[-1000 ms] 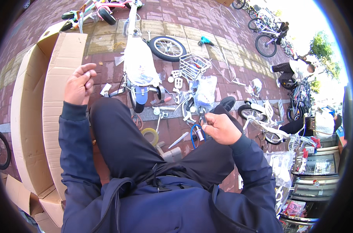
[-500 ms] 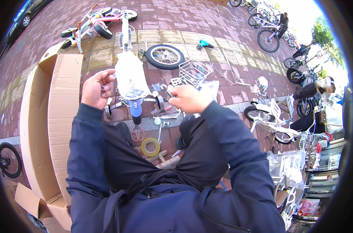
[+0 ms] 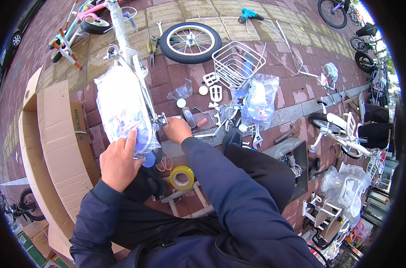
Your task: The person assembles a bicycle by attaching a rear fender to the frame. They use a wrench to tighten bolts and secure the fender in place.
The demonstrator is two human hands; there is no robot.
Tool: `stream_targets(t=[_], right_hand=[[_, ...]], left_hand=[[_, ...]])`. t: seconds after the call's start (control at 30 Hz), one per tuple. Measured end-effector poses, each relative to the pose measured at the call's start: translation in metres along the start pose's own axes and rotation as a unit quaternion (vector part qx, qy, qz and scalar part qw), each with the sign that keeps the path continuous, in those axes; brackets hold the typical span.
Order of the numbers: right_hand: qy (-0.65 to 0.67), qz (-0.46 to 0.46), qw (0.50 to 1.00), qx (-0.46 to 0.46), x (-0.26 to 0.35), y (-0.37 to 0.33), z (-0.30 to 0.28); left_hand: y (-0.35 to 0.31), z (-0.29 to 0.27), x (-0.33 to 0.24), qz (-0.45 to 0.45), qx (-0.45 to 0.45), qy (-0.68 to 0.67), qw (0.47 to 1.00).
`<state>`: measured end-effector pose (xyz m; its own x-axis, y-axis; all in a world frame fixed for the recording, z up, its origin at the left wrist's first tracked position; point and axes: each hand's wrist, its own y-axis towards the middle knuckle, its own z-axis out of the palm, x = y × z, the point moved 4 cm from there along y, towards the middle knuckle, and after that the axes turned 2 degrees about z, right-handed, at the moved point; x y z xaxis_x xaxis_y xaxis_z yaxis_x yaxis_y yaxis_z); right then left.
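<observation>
A bicycle frame [image 3: 118, 27] lies in front of me, with a plastic-wrapped white part [image 3: 118, 96] that has a cartoon print. My left hand [image 3: 120, 161] is on the near end of this wrapped part, index finger stretched along it and thumb by its edge. Beside the wrapped part, my right hand [image 3: 178, 129] has its fingers closed at a small metal fitting [image 3: 160, 119] on the frame. What its fingertips pinch is partly hidden. Under my left hand a blue end [image 3: 148, 160] shows. Orange-handled scissors [image 3: 165, 162] and a yellow tape roll [image 3: 182, 177] lie near my legs.
A long cardboard box [image 3: 62, 138] stands at my left. Ahead lie a spoked wheel [image 3: 190, 42], a white wire basket [image 3: 238, 66], pedals [image 3: 215, 94], a teal drill [image 3: 249, 15] and a wrench [image 3: 257, 137]. A white bicycle [image 3: 341, 129] is at right.
My left hand has come down onto the wrapped part. My right hand has moved left to the metal fitting. The wrapped part appears turned, and the view has shifted.
</observation>
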<state>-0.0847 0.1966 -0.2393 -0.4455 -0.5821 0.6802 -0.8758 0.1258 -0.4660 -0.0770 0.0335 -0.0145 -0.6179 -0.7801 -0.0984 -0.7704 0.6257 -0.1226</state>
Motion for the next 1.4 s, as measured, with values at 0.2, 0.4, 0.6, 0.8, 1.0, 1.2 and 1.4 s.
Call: stream_targets(t=[0.2,0.4,0.6,0.8,1.0,1.2,1.4], right_hand=[[-0.02,-0.083,0.995,0.054,0.016,0.0,-0.017],[-0.033,-0.056,0.997,0.05,0.015,-0.004,-0.025],[-0.067,-0.1,0.992,0.025,0.017,-0.016,-0.014],[-0.039,-0.107,0.993,-0.024,0.028,-0.029,-0.007],[-0.025,-0.084,0.995,0.049,0.026,-0.012,-0.023],[0.021,0.0,0.964,0.266,0.037,0.024,-0.049],[-0.017,0.145,0.938,0.316,0.07,0.02,-0.066]], left_hand=[[0.006,0.0,0.002,0.012,-0.079,0.046,0.996],[0.007,-0.043,0.027,-0.039,-0.294,-0.01,0.955],[0.035,-0.073,0.064,-0.102,-0.411,-0.061,0.904],[0.059,-0.068,0.093,-0.174,-0.357,-0.146,0.906],[0.07,-0.061,0.102,-0.161,-0.404,-0.152,0.888],[0.073,-0.058,0.107,-0.22,-0.366,-0.159,0.89],[0.073,-0.06,0.106,-0.258,-0.335,-0.134,0.896]])
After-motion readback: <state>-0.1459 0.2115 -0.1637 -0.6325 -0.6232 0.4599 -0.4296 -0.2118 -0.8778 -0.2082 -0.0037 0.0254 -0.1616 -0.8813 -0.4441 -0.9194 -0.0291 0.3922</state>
